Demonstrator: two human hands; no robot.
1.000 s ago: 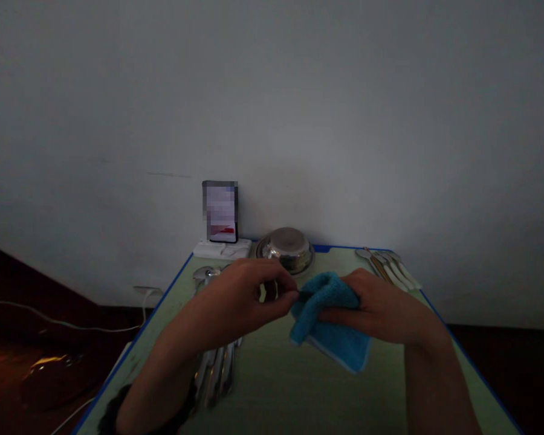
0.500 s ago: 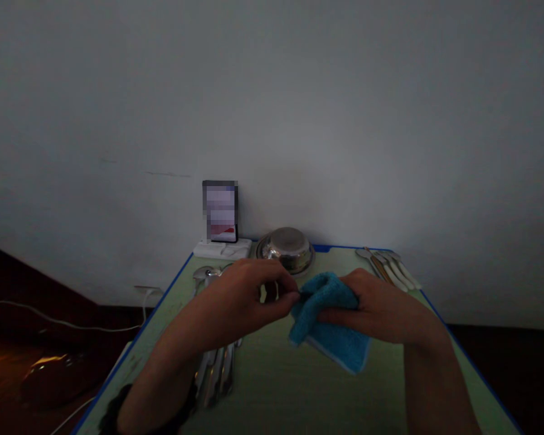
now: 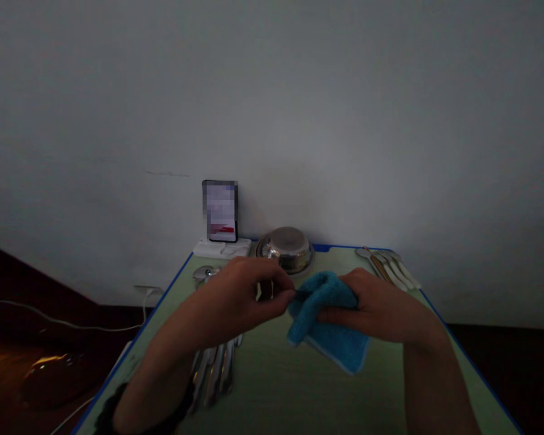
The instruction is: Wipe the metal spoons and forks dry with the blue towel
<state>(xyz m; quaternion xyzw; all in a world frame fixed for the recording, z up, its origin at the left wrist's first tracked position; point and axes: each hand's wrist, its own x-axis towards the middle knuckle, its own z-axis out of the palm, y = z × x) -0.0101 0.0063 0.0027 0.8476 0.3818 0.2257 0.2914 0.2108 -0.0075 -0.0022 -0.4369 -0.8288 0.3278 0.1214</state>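
Observation:
My left hand (image 3: pixel 254 296) pinches the end of a thin dark object (image 3: pixel 301 294) between thumb and fingertips. The rest of that object runs into the folds of a blue cloth (image 3: pixel 340 341), so its kind is hidden. Fingers and thumb of my right hand (image 3: pixel 369 305) are closed around the cloth, with one corner hanging down over the table. Both hands are held above the tabletop, close to each other. Partly behind my left forearm lie several metal utensils with long handles (image 3: pixel 215 371) and spoon-like heads (image 3: pixel 204 273).
An upturned metal bowl (image 3: pixel 289 244) sits at the table's back edge. Left of it, a phone (image 3: pixel 222 211) stands upright on a white holder (image 3: pixel 224 249). Several utensils (image 3: pixel 387 269) lie at the back right. The green table (image 3: pixel 299 393) has blue edging against a wall; a white cable (image 3: pixel 86 327) runs left.
My left hand has shifted slightly left, and a little more of the thin dark object shows beside the cloth. My right hand has barely moved.

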